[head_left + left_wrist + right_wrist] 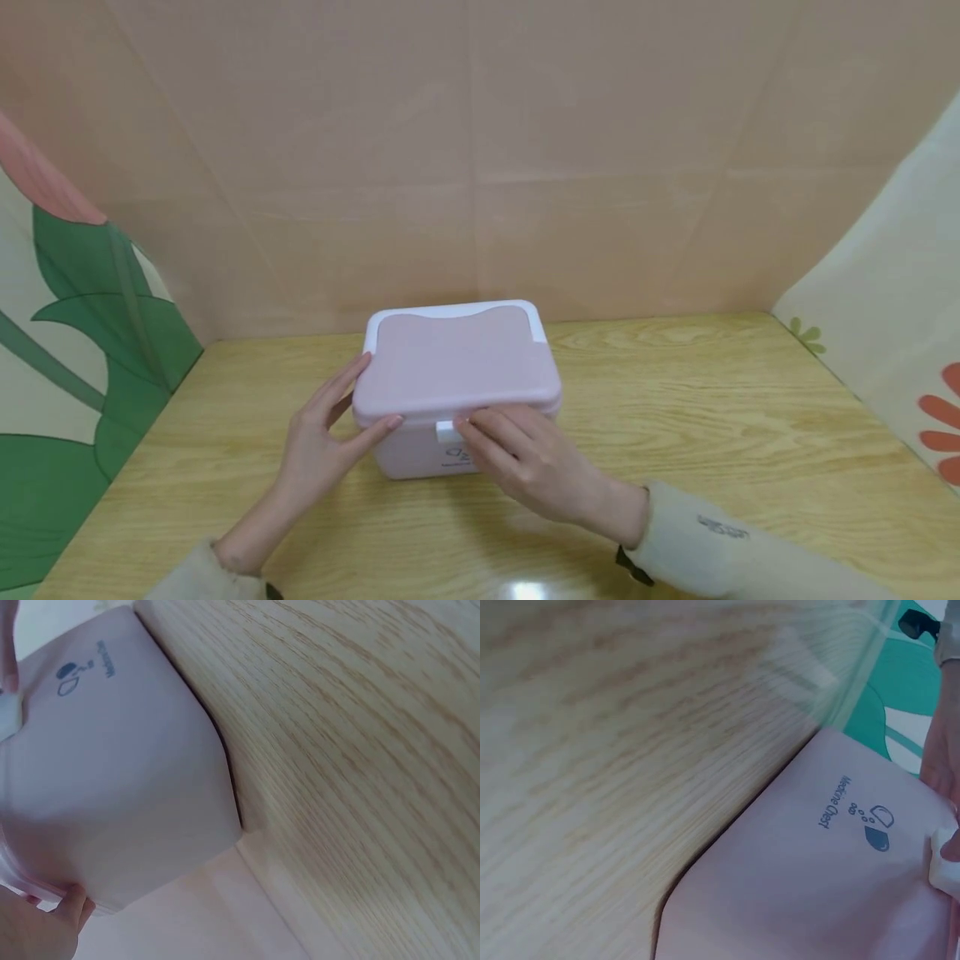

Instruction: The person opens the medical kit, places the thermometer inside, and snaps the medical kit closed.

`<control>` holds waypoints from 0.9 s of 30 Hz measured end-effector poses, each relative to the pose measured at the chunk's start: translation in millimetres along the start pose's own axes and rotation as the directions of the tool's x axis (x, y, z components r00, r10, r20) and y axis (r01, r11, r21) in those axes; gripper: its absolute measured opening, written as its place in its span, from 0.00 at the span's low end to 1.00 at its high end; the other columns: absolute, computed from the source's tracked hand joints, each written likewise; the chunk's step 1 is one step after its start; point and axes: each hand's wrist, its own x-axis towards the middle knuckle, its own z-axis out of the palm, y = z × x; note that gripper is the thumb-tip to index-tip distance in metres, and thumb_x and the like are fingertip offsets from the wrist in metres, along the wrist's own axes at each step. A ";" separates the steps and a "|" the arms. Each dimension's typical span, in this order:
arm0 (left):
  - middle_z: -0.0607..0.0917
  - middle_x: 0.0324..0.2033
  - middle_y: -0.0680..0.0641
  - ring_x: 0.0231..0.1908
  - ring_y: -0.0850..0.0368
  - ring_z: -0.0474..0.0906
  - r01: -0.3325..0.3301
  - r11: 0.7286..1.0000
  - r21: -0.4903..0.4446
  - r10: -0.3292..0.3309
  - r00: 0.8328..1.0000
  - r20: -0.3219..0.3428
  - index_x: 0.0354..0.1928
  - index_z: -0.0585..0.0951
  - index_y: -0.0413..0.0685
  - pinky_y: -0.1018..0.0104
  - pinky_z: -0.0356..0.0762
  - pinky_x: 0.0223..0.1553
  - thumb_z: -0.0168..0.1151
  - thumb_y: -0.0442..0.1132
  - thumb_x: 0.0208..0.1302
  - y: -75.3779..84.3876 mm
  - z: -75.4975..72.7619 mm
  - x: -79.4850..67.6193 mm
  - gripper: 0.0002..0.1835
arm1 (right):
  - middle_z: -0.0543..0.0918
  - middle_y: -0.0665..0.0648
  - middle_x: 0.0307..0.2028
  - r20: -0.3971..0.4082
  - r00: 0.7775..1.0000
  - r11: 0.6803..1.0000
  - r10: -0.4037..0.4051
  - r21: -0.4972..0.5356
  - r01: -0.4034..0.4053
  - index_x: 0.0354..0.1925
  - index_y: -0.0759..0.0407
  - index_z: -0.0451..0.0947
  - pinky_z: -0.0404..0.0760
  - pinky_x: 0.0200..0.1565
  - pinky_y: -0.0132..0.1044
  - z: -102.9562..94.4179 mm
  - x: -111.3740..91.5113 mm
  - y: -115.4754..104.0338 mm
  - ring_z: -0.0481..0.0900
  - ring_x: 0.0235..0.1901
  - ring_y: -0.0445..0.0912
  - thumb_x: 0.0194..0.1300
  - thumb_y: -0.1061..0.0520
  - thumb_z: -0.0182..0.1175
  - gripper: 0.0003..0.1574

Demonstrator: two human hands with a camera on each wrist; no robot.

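Note:
A pale pink medicine box [461, 358] with a closed lid and a white handle rim stands upright on the table. Its front carries a printed pill logo and the words "Medicine Chest", readable in the right wrist view. My left hand [318, 437] rests against the box's left front corner, thumb on the front lid edge and fingers along the left side. At the middle of the front, my right hand [543, 467] holds the white latch [447, 432] with bent fingers, covering its right part. In the left wrist view, left fingers [73, 904] touch the lid's side edge.
The box stands on a wood-grain table [697, 417]. Behind it rises a plain beige-pink backdrop [472, 167]. A flower-patterned sheet hangs at the left [90, 333] and another at the right [900, 333].

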 end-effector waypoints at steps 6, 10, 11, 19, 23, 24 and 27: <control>0.69 0.68 0.48 0.66 0.47 0.67 0.009 1.000 0.020 -0.009 1.000 0.017 0.68 0.68 0.55 0.78 0.68 0.60 0.75 0.37 0.51 -1.1 0.7 -0.2 0.41 | 0.82 0.59 0.44 -0.025 0.998 0.993 0.058 0.101 -0.055 0.49 0.63 0.80 0.82 0.45 0.37 -10.7 -6.0 6.1 0.79 0.42 0.50 0.71 0.56 0.49 0.18; 0.68 0.68 0.48 0.65 0.47 0.67 0.001 1.000 0.018 -0.002 0.999 0.036 0.70 0.66 0.55 0.79 0.66 0.62 0.74 0.38 0.51 -2.5 -0.9 0.0 0.43 | 0.81 0.61 0.43 -0.069 0.991 0.982 0.117 0.155 -0.106 0.49 0.64 0.80 0.82 0.40 0.40 -21.9 -11.3 15.7 0.79 0.41 0.52 0.69 0.57 0.51 0.18; 0.68 0.68 0.47 0.65 0.46 0.68 -0.003 1.000 0.021 0.002 0.999 0.041 0.71 0.64 0.54 0.79 0.65 0.63 0.74 0.38 0.51 -3.1 -1.7 0.0 0.44 | 0.81 0.61 0.43 -0.073 0.989 0.980 0.132 0.160 -0.119 0.49 0.63 0.80 0.82 0.39 0.41 -24.7 -13.1 18.7 0.79 0.41 0.52 0.69 0.57 0.51 0.18; 0.61 0.71 0.43 0.69 0.39 0.59 0.025 0.991 0.133 -0.043 0.990 0.134 0.75 0.51 0.60 0.36 0.59 0.67 0.69 0.43 0.58 -4.2 -12.8 0.4 0.48 | 0.80 0.63 0.43 -0.030 0.974 0.967 0.224 0.133 -0.218 0.50 0.63 0.80 0.81 0.36 0.46 -41.8 -32.9 48.2 0.78 0.41 0.54 0.70 0.50 0.51 0.21; 0.56 0.73 0.44 0.71 0.36 0.52 0.041 0.982 0.185 -0.073 0.983 0.170 0.76 0.49 0.62 0.26 0.52 0.65 0.65 0.47 0.61 -2.7 -16.6 2.9 0.46 | 0.80 0.65 0.45 -0.017 0.962 0.953 0.272 0.142 -0.267 0.50 0.64 0.80 0.79 0.41 0.50 -44.6 -41.3 61.3 0.78 0.43 0.57 0.69 0.46 0.53 0.25; 0.55 0.74 0.44 0.71 0.36 0.51 0.034 0.981 0.193 -0.068 0.983 0.172 0.76 0.49 0.62 0.26 0.51 0.65 0.65 0.47 0.61 -2.7 -17.0 3.9 0.46 | 0.79 0.66 0.46 -0.015 0.959 0.950 0.282 0.144 -0.277 0.50 0.65 0.79 0.79 0.42 0.50 -44.8 -42.9 64.2 0.77 0.44 0.58 0.69 0.45 0.53 0.26; 0.54 0.74 0.43 0.71 0.35 0.50 0.002 0.978 0.209 -0.038 0.985 0.169 0.76 0.50 0.59 0.27 0.50 0.66 0.65 0.47 0.60 -2.3 -18.0 7.3 0.46 | 0.79 0.68 0.48 -0.001 0.950 0.939 0.312 0.155 -0.308 0.51 0.66 0.79 0.76 0.50 0.51 -45.7 -46.7 71.2 0.77 0.46 0.60 0.69 0.42 0.53 0.29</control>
